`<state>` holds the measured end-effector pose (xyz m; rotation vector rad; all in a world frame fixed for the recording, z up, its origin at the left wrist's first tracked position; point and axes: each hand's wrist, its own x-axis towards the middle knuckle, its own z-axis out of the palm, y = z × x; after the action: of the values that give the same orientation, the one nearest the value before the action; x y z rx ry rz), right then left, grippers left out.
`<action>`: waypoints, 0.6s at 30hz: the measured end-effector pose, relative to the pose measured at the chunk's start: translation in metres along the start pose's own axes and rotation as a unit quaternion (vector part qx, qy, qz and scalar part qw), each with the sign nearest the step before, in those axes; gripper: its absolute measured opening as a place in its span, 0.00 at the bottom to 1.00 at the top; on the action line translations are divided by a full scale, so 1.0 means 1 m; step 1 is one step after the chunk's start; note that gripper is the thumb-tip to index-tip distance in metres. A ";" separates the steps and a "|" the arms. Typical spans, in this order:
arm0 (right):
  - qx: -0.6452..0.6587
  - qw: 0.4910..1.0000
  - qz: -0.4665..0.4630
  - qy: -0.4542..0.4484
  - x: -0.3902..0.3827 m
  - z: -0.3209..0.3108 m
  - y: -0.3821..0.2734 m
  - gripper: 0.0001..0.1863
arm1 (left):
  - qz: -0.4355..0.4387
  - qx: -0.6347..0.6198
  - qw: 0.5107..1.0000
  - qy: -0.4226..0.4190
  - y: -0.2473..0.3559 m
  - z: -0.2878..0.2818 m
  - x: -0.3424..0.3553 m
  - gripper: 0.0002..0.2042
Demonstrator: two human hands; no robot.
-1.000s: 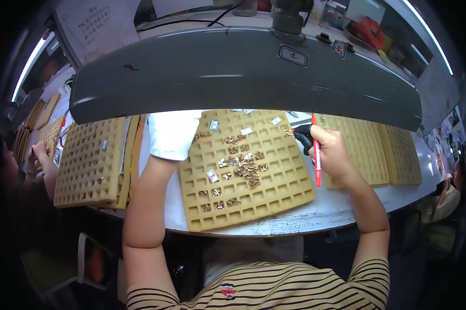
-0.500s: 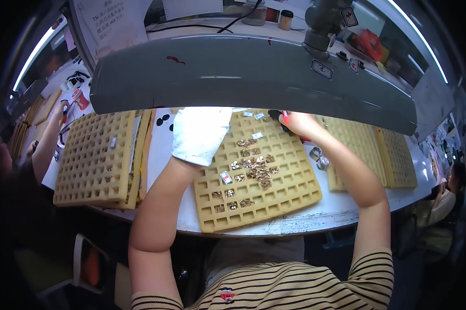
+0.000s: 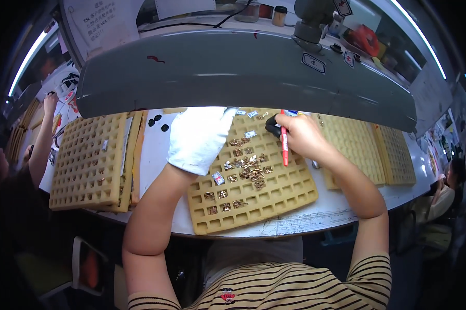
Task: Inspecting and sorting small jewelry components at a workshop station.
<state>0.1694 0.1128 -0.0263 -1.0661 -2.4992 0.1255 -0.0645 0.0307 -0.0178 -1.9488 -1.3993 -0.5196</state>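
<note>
A white glove covers my left hand (image 3: pixel 198 139), which is over the upper left part of a yellow foam tray (image 3: pixel 274 195). The lamp hides its fingertips, so I cannot see whether they hold anything. My right hand (image 3: pixel 301 135), with black covers on some fingertips, grips a red marker pen (image 3: pixel 284 147) above the tray's right side. Small gold-coloured metal pieces (image 3: pixel 249 168) lie in the tray's square pockets and in a loose heap at its middle. A few small labelled packets (image 3: pixel 218 178) rest among them.
A long grey lamp (image 3: pixel 233 72) crosses low over the far side of the table. More foam trays lean at the left (image 3: pixel 83 165) and lie at the right (image 3: pixel 349 150). Black round bits (image 3: pixel 158 122) sit beside my glove. Another person's arm (image 3: pixel 42 129) reaches in at far left.
My right hand has come nearer from under the lamp's edge, and the red marker pen now shows along its length. The view has shifted slightly. My left hand stays at the tray's upper left.
</note>
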 end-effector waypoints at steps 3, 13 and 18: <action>-0.006 0.993 -0.027 -0.119 -0.017 -0.015 -0.015 0.05 | -0.028 -0.066 0.997 0.005 0.009 -0.008 0.003 0.10; -0.009 0.990 -0.045 -0.132 -0.031 -0.002 -0.015 0.05 | -0.098 -0.208 0.970 -0.075 0.030 -0.014 0.003 0.09; 0.152 0.987 -0.049 -0.019 -0.051 -0.001 -0.003 0.07 | -0.231 -0.394 0.867 -0.198 0.038 -0.018 0.008 0.13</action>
<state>0.1991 0.0749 -0.0419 -0.8212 -2.4586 0.4851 -0.0254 0.0152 -0.0110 -2.4338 -2.1895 -1.0991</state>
